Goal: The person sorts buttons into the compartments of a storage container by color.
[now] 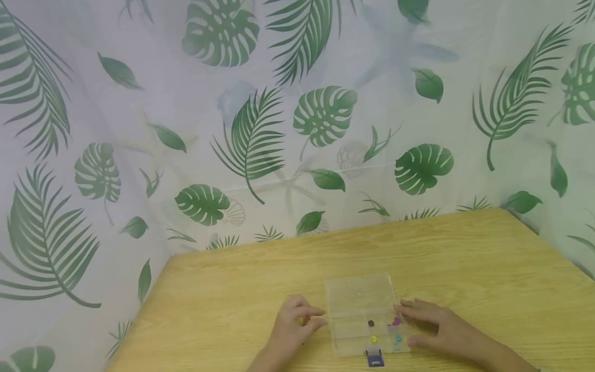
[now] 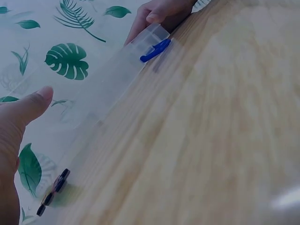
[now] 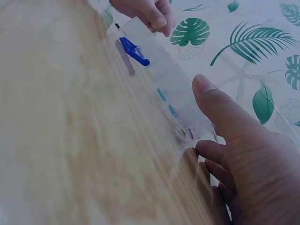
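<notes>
A clear plastic compartment box (image 1: 355,328) lies on the table with its clear lid (image 1: 360,294) raised at the back and a blue latch (image 1: 374,358) at its front. Small round pieces sit in its compartments: a black piece (image 1: 371,323), a yellow piece (image 1: 374,339), teal pieces (image 1: 397,338) and magenta pieces (image 1: 396,321). At the box's left edge is my left hand (image 1: 290,325), thumb and fingers apart. Small orange-red pieces (image 1: 303,321) show in that gap. My right hand (image 1: 434,325) lies along the right side, thumb and fingers spread, fingertips right at the edge.
Several small dark pieces (image 2: 54,192) in a row lie beside the left hand in the left wrist view. The wood-grain table (image 1: 260,279) extends around the box. Leaf-print cloth (image 1: 325,155) hangs along the table's back and sides.
</notes>
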A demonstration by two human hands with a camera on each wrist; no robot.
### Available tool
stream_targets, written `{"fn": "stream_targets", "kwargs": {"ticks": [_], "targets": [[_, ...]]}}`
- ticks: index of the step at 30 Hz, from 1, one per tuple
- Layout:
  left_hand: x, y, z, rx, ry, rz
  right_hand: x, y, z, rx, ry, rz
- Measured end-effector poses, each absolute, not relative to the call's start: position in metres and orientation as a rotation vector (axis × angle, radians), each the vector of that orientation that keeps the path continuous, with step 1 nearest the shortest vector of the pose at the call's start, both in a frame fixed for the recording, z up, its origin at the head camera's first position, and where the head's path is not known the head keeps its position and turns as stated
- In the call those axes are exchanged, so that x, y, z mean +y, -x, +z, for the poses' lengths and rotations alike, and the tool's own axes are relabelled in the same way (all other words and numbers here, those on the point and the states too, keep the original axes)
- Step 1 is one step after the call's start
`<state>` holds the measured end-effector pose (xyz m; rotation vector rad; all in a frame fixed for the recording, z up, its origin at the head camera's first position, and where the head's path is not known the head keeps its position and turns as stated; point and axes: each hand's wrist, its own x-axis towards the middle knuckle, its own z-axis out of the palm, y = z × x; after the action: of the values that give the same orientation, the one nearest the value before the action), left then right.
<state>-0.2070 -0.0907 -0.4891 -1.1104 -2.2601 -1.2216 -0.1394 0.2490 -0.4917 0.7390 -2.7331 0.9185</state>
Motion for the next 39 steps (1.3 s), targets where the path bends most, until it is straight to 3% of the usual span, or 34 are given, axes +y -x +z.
{"fn": "stream_targets", "kwargs": {"ticks": [21, 39], "targets": [[-0.152, 0.216, -0.5, -2.619, 0.705, -1.208, 0.251, 0.141, -0.495, -2.695, -0.777, 0.968], [-0.16, 0.221, -0.501, -2.794, 0.691, -1.224, 0.252, 0.142, -0.498, -2.686, -0.776, 0.897]]}}
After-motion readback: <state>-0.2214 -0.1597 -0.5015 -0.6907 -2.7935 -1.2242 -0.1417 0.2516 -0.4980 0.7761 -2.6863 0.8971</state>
